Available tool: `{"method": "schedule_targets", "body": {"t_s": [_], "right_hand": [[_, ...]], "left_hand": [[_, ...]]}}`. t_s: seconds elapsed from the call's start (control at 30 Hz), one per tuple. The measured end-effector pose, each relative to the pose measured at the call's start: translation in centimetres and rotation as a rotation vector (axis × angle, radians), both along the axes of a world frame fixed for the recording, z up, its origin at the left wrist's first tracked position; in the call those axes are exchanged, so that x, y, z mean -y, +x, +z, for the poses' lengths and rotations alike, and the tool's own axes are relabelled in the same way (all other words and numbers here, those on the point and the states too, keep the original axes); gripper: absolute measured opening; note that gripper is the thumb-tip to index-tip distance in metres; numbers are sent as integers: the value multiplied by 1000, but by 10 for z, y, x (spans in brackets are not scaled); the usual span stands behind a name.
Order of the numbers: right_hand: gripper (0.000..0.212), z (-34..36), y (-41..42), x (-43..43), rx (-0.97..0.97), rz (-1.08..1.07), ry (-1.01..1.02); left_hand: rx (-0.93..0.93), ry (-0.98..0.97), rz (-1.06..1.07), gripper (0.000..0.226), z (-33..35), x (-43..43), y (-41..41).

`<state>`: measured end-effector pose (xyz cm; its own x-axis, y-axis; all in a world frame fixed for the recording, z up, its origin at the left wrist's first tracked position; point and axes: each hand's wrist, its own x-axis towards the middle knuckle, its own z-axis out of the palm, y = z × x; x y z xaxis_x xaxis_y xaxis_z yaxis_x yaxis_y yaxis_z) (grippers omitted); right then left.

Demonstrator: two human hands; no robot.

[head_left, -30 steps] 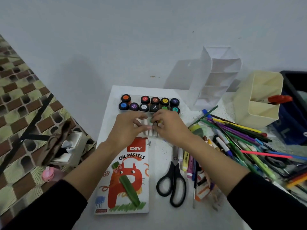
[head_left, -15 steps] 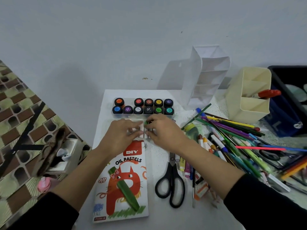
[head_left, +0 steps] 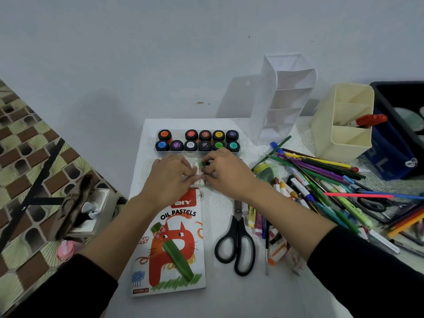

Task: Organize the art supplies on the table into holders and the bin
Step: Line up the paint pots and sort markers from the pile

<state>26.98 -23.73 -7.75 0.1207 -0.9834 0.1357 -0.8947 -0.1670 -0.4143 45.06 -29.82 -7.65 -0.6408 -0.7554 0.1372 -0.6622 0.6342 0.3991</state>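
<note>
The oil pastels box (head_left: 174,244) lies flat in front of me, its inner row of white-wrapped pastels (head_left: 198,177) sticking out at the far end. My left hand (head_left: 171,177) and my right hand (head_left: 226,175) meet over that row, fingers curled down onto the sticks. The right fingertips pinch a green-tipped pastel (head_left: 202,164). Most of the row is hidden under both hands. A tall white holder (head_left: 282,97), a cream holder (head_left: 344,134) with a red-capped marker and a black bin (head_left: 390,97) stand at the back right.
A clear tray of paint pots (head_left: 199,141) sits just beyond my hands. Black scissors (head_left: 236,244) lie right of the box. A loose heap of pens, pencils and markers (head_left: 332,180) covers the table's right side. The table's left edge drops to a tiled floor.
Both hands stay together on the pastel row and have shifted slightly toward me along it. My head has moved, so the whole scene sits a little differently in view.
</note>
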Motion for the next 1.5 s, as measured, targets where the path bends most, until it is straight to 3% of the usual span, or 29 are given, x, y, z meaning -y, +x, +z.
{"method": "schedule_targets", "body": {"t_s": [0.43,0.67,0.83,1.0,1.2,1.5], "right_hand": [[24,-7,-3,-10,-53,-17,-81],[17,43,-28,-45,117,-160,-97],[12,70,-74,-86,25,-258,89],[12,69,-114,-113,-90,-335,266],[39,56,-118,-126,-138,-297,294],[29,51,-115,-122,-50,-289,331]], "left_hand": [[-16,70,31,31,0,-12,-2],[-15,25,75,32,13,-20,-6],[-160,19,-74,13,35,-46,-38],[-206,204,-134,20,42,-80,-87],[-26,181,-26,32,28,-101,-132],[13,243,192,31,22,-117,-151]]}}
